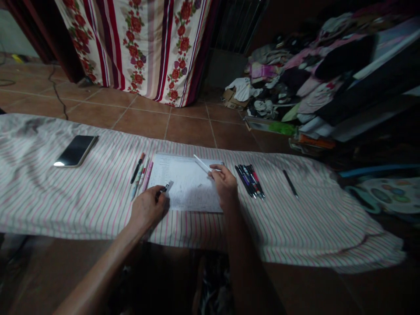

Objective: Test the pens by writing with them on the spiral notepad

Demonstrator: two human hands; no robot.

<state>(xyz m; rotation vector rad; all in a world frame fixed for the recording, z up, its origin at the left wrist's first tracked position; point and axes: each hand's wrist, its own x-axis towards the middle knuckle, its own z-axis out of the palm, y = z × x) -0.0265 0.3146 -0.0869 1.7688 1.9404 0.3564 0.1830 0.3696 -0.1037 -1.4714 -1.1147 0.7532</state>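
My right hand (225,181) pinches a slim whitish pen-like stick (202,163), tilted above a white sheet of paper (190,186). The sheet looks marked with faint writing. Near the paper's lower left, my left hand (149,204) is closed on a small dark piece with a pale, clear-looking end (168,187); its exact kind is hard to make out. Left of the paper lie several pens, among them a black pen with an orange end (137,168) and a pink pen (148,176). A bunch of dark pens (250,181) rests to the right of my right hand.
A striped cloth (108,188) covers the low table. On it are a phone (76,151) at left and a single black pen (290,183) at right. Beyond hangs a floral curtain (134,48). Piled clothes (302,74) fill the back right, above a tiled floor (187,127).
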